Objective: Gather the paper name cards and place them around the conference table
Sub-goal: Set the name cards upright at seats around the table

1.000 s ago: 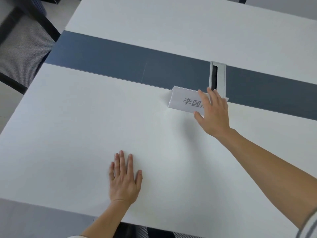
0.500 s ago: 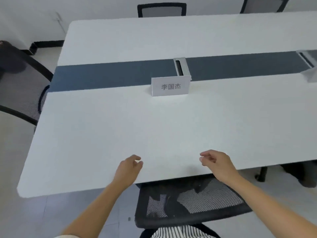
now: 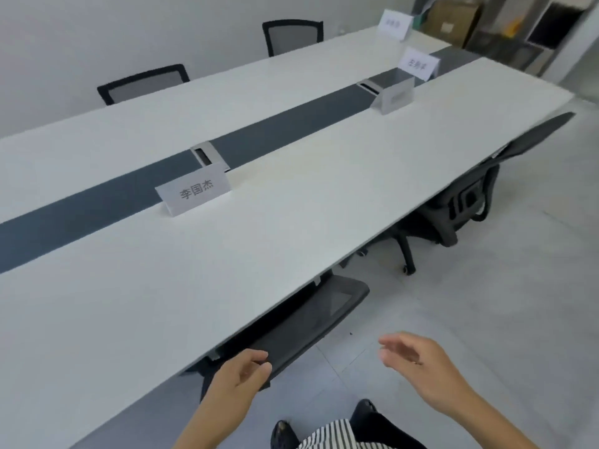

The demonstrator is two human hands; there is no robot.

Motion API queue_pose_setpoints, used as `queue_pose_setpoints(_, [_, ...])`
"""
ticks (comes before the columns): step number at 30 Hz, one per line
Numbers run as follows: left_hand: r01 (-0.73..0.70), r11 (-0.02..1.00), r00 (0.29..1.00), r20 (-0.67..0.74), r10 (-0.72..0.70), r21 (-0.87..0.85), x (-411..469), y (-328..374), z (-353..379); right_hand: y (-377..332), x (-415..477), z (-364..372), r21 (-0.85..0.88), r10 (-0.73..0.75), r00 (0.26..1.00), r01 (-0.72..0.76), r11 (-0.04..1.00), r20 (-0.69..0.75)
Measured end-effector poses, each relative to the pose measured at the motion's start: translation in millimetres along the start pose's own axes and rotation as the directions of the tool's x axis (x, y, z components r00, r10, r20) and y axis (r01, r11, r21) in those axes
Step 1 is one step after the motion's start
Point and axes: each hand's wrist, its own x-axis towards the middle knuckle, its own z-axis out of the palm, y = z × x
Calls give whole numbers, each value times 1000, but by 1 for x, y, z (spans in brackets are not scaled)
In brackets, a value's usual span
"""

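Note:
A folded white name card (image 3: 194, 191) with dark characters stands on the white conference table (image 3: 291, 196), beside the dark centre strip. Farther along the table stand a second name card (image 3: 393, 98), a third name card (image 3: 418, 65) and one more name card (image 3: 394, 24) at the far end. My left hand (image 3: 240, 375) hangs off the table's near edge, fingers loosely curled, holding nothing. My right hand (image 3: 421, 367) hovers over the floor, fingers apart and empty.
A black mesh chair (image 3: 301, 319) is tucked under the table's near edge just ahead of my hands; another chair (image 3: 470, 196) sits farther right. Two chairs (image 3: 142, 82) stand at the far side. Cable boxes (image 3: 207, 153) sit in the dark strip. Cardboard boxes (image 3: 453, 17) fill the far corner.
My right hand let go of the name card, and both hands pulled back off the table. The view swung right, showing more of the table and the other cards.

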Motion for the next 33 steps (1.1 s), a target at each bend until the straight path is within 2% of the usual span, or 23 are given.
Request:
queue_pose_setpoints(9, [-195, 966, 971, 169, 167, 171, 36, 127, 131, 77, -62, -141, 265, 119, 946, -37, 963, -302])
queue_pose_setpoints(13, [-318, 926, 922, 291, 254, 202, 57, 191, 220, 121, -81, -218, 353, 197, 893, -46, 934, -404])
queue_pose_setpoints(17, [-356, 906, 868, 439, 230, 229, 74, 237, 282, 152, -87, -277, 409, 261, 849, -59, 911, -459])
queue_pose_setpoints(26, [-375, 892, 831, 519, 201, 255, 177, 348, 382, 190, -25, -397, 483, 350, 769, -61, 873, -535])
queue_pose_setpoints(33, [-474, 856, 756, 594, 275, 206, 273, 493, 473, 175, 38, -533, 502, 362, 687, 6, 865, -631])
